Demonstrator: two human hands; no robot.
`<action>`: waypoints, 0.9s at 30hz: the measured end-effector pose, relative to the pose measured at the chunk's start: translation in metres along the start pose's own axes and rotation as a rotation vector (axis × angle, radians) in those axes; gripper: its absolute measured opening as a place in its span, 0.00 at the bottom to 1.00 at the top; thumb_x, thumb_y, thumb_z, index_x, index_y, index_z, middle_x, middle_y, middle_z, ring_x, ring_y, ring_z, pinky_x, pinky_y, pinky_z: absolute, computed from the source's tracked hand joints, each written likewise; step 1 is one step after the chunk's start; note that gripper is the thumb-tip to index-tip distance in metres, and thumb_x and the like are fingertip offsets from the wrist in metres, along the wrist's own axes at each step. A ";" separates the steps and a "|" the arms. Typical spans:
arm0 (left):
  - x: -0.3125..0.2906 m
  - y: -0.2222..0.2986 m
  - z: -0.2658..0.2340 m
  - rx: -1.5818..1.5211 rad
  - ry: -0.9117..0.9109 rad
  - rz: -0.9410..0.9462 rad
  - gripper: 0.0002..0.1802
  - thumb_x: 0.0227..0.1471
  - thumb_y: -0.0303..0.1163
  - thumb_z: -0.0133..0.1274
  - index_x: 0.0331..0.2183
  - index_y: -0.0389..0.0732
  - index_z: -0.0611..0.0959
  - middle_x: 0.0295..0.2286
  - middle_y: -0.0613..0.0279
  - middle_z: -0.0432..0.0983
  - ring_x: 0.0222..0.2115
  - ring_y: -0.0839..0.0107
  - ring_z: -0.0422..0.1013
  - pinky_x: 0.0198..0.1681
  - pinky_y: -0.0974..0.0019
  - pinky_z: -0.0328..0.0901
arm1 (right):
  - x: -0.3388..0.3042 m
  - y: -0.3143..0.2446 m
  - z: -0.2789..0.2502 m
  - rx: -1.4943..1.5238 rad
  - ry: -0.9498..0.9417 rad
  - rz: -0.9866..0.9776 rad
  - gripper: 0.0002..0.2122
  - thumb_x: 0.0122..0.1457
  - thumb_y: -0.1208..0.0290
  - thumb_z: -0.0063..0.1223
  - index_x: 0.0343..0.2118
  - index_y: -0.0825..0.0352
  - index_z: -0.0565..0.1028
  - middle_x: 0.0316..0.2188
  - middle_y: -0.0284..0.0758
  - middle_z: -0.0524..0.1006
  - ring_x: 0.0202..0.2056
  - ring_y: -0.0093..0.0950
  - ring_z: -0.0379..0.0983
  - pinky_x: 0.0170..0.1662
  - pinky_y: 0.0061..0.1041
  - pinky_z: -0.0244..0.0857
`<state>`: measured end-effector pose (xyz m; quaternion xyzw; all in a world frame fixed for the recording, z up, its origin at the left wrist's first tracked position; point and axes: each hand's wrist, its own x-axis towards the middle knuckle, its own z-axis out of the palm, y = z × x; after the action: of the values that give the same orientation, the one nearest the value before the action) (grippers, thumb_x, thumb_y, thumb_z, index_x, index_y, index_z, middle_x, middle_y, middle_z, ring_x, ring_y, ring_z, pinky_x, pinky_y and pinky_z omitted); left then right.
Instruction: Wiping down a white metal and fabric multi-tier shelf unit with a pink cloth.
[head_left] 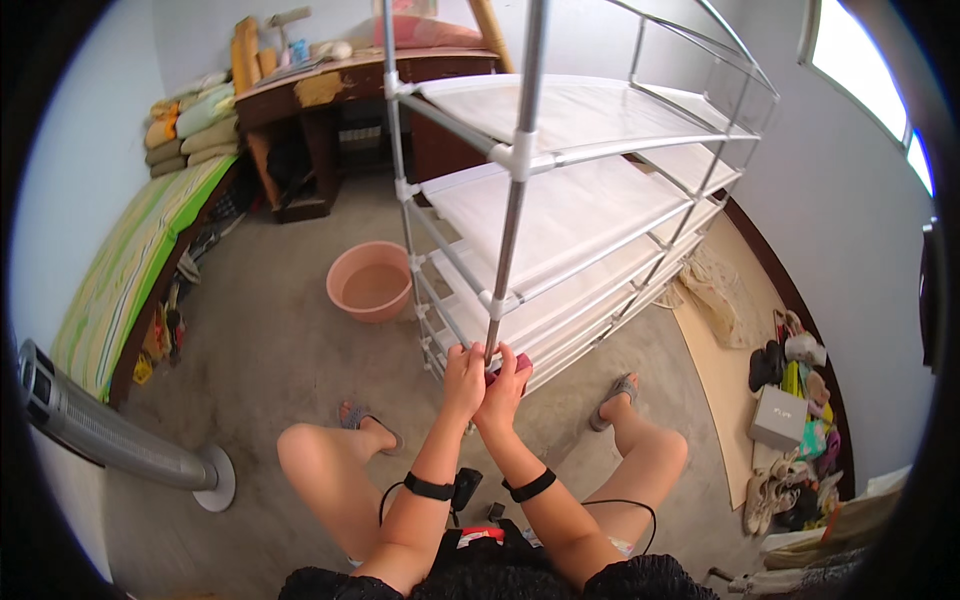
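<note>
A tall rack (590,215) of grey metal tubes, white plastic joints and white fabric shelves stands in front of me. Both my hands meet low on its nearest upright post (508,235), below a white joint. My left hand (463,382) is closed around the post from the left. Against the post's right side, my right hand (500,395) is closed on a small dark red piece (524,364), perhaps a cloth; its kind is unclear. The fingers partly hide both the post and the red piece.
A pink basin (370,282) stands on the floor left of the rack. At far left are a tower fan (130,430) and a bed (140,255); a wooden desk (350,80) is behind. Shoes (770,500) and a grey box (778,417) lie at right.
</note>
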<state>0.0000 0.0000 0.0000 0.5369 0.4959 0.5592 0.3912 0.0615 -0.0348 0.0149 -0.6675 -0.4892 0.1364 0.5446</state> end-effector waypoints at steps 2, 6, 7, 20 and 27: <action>0.012 -0.008 -0.022 -0.024 -0.049 0.073 0.20 0.64 0.43 0.49 0.35 0.36 0.86 0.35 0.55 0.76 0.36 0.65 0.73 0.41 0.62 0.65 | -0.005 -0.009 0.017 -0.017 0.065 -0.136 0.29 0.50 0.71 0.66 0.56 0.62 0.70 0.45 0.50 0.64 0.44 0.48 0.68 0.44 0.42 0.64; -0.027 0.043 0.021 -0.041 -0.107 -0.117 0.13 0.57 0.36 0.57 0.36 0.36 0.86 0.31 0.56 0.80 0.31 0.62 0.76 0.39 0.63 0.70 | 0.006 0.015 -0.071 -0.138 0.048 -0.170 0.22 0.45 0.73 0.66 0.46 0.62 0.74 0.43 0.51 0.64 0.41 0.49 0.66 0.41 0.36 0.65; -0.012 0.043 0.003 0.000 -0.028 -0.078 0.14 0.56 0.35 0.57 0.40 0.35 0.84 0.37 0.54 0.80 0.37 0.63 0.76 0.42 0.62 0.69 | 0.000 0.012 -0.059 -0.128 0.090 -0.145 0.22 0.45 0.73 0.66 0.46 0.62 0.74 0.43 0.51 0.64 0.41 0.49 0.66 0.41 0.36 0.65; 0.189 0.040 -0.061 -0.264 0.249 0.206 0.40 0.54 0.29 0.59 0.62 0.30 0.60 0.60 0.50 0.59 0.62 0.59 0.56 0.64 0.60 0.54 | -0.010 0.006 -0.051 -0.079 -0.013 -0.179 0.22 0.41 0.76 0.64 0.43 0.61 0.77 0.39 0.47 0.66 0.38 0.46 0.68 0.37 0.40 0.66; 0.197 0.060 -0.070 -0.399 0.023 0.158 0.15 0.61 0.32 0.51 0.47 0.34 0.76 0.35 0.64 0.73 0.37 0.75 0.68 0.43 0.73 0.61 | -0.014 0.005 -0.056 -0.071 0.039 -0.177 0.19 0.43 0.76 0.63 0.42 0.62 0.76 0.38 0.46 0.66 0.36 0.44 0.68 0.36 0.39 0.66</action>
<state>-0.0869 0.1692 0.1050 0.4795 0.3363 0.6813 0.4391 0.0976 -0.0794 0.0260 -0.6428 -0.5402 0.0574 0.5400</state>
